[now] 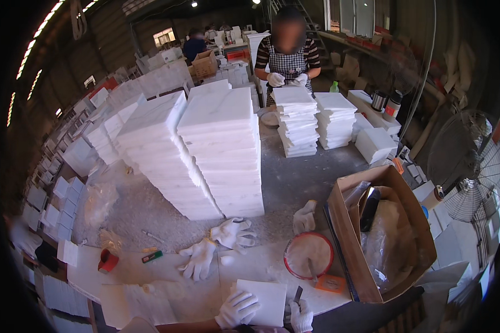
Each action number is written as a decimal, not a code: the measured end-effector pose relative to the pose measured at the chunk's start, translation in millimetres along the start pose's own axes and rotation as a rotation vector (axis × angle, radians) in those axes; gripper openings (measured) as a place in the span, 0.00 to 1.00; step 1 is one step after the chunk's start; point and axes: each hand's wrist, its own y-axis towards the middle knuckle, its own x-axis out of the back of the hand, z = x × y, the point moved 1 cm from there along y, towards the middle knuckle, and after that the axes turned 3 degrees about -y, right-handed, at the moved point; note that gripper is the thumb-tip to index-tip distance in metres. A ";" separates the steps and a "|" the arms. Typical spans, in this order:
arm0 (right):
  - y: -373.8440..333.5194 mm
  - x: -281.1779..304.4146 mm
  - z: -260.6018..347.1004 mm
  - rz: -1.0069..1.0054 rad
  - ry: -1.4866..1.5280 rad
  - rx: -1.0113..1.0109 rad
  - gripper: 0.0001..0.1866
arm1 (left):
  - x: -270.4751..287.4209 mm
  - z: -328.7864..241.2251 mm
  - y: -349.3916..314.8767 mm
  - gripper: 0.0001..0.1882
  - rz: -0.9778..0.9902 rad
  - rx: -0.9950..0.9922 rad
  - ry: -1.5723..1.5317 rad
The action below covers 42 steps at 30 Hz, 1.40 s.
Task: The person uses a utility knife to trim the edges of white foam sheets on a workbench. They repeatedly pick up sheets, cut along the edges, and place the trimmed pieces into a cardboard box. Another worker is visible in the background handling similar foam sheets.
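A square white stone tile (pixel 268 299) lies at the near edge of the table. Across its left side rests my left hand (pixel 238 309), in a white glove, fingers stretched out flat. My right hand (pixel 301 317), also gloved, is just off the tile's right edge. Its fingers are closed round a scraper (pixel 299 293) whose dark flat blade points up and away. Ahead of that hand stands a round red-rimmed tub (pixel 286 258) of pale powder or paste, with a tool stuck in it. An orange block-like item (pixel 330 283) lies beside the tub.
A cardboard box (pixel 339 205) with plastic stands right. Loose white gloves (pixel 199 258), red tape (pixel 108 261) and a green-and-black tool (pixel 152 256) lie left of the tub. Tall tile stacks (pixel 222 161) rise ahead. Across the table a person (pixel 290 55) stands behind shorter stacks (pixel 296 122).
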 end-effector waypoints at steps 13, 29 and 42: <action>6.1 -7.9 -18.1 -0.058 0.361 -0.049 0.12 | 18.8 -8.2 32.7 0.17 0.179 0.017 0.068; 4.4 -8.0 -11.4 -0.097 0.178 0.104 0.17 | -45.1 25.4 85.9 0.24 0.186 0.088 0.170; 3.4 -6.9 -6.5 -0.010 0.369 -0.054 0.14 | -11.1 8.2 60.0 0.25 0.079 0.064 0.262</action>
